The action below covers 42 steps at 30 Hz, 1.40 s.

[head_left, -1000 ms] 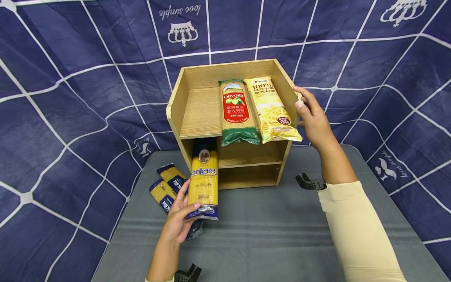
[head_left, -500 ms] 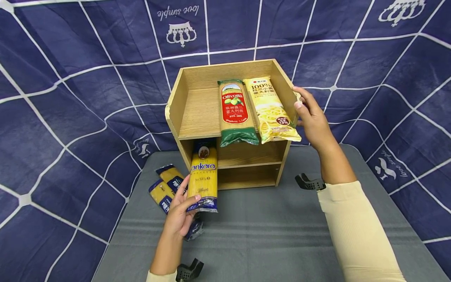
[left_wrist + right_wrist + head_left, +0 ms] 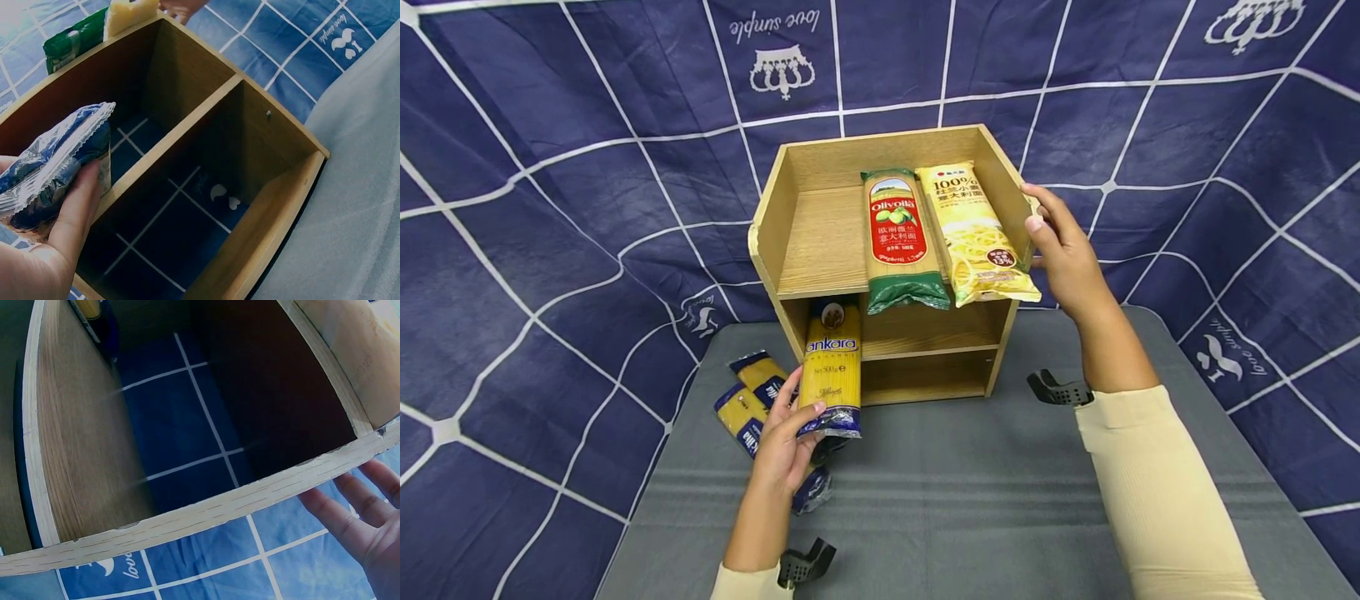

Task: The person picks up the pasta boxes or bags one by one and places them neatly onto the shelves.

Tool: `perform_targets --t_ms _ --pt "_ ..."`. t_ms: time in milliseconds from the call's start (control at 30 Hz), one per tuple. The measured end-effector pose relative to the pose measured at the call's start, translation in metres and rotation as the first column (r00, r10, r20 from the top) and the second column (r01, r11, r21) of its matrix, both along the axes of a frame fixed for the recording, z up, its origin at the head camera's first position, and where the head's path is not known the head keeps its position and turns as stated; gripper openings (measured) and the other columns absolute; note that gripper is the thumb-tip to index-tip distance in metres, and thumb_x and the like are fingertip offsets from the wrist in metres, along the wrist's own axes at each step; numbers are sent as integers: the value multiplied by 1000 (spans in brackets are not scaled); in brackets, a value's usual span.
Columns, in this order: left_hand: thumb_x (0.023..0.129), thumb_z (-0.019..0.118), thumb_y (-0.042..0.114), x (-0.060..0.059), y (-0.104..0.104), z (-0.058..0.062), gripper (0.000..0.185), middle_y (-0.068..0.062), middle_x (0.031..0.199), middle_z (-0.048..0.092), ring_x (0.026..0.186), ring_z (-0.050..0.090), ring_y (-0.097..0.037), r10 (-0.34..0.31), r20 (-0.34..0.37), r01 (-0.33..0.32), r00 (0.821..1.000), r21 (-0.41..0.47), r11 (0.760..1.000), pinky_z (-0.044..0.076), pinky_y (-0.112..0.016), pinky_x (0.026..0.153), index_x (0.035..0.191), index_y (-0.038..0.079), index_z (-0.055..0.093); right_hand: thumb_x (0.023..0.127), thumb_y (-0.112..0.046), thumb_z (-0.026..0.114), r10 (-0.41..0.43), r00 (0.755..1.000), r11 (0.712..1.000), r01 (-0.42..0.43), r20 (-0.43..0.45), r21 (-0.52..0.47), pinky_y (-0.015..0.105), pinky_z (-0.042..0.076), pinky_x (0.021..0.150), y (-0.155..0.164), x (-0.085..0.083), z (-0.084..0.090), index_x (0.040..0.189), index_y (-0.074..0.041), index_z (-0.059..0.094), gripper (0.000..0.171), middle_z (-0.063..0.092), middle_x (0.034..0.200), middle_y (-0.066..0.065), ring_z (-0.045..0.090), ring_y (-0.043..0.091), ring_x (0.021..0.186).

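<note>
Left hand [image 3: 786, 446] wrapped round the crinkled blue end of a long, flat, yellow spaghetti packet [image 3: 827, 375], far end already tucked into the middle tier of a small wooden shelf unit [image 3: 808, 242] at its left side. Right hand [image 3: 1063, 250] relaxed, fingers straight against the unit's outer right wall, gripping nothing. On the top tier, side by side and overhanging the front lip: a glossy red-and-green pasta packet [image 3: 898, 242] and a pale yellow noodle packet [image 3: 977, 233]. Unit of light, grained board with raw chipped edges, open at the back, standing at the far edge of a grey cloth-covered worktop [image 3: 970, 500]. Two more yellow-and-blue packets [image 3: 752, 400] flat near the worktop's left edge, just beside the left hand. Behind, dark blue fabric [image 3: 550, 167] crossed with white lines.
</note>
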<state>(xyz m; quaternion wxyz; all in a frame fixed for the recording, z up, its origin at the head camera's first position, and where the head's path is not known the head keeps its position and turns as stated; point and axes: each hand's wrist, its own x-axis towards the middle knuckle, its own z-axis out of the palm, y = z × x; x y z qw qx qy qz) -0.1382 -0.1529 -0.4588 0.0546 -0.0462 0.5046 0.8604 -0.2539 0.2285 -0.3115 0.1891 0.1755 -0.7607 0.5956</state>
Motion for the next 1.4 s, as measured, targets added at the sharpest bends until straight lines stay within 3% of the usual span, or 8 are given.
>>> perform_targets --t_ms 400,567,733,1100,1400 --pt "102 51 4 23 0 -8 71 -3 143 47 112 68 -15 -44 -37 44 998 12 999 58 -34 93 160 21 15 107 -29 44 -8 1000 1000 9 -4 10 19 57 73 2 -1 1 154 -25 41 48 51 117 -4 56 12 106" --pt "102 53 6 32 9 -11 68 -1 133 57 110 69 -15 -46 -47 47 998 15 999 56 -38 99 158 19 16 107 -29 44 -12 1000 1000 12 -9 13 19 57 72 2 -2 1 154 -23 41 48 51 115 -5 56 12 105" --pt "104 54 11 33 15 -11 64 -1 128 64 110 70 -14 15 -43 -15 999 2 1000 57 -37 97 157 19 20 107 -29 45 -16 1000 1000 16 -11 13 18 56 72 1 -3 1 154 -24 41 48 50 112 -5 56 11 105" --pt "97 62 3 28 24 -7 76 -3 132 57 104 71 -13 158 -13 -159 987 -112 981 59 -26 88 158 22 22 106 -28 45 9 1000 1000 -9 -3 -14 18 56 72 2 -4 -3 154 -24 41 48 51 113 -4 57 11 105" --pt "97 64 3 21 27 -5 71 -5 129 61 103 71 -13 206 -24 -208 978 -103 973 59 -25 86 156 23 30 107 -28 45 -4 1000 1000 4 -6 3 18 57 72 0 -2 -1 154 -24 42 48 50 112 -4 57 12 105"
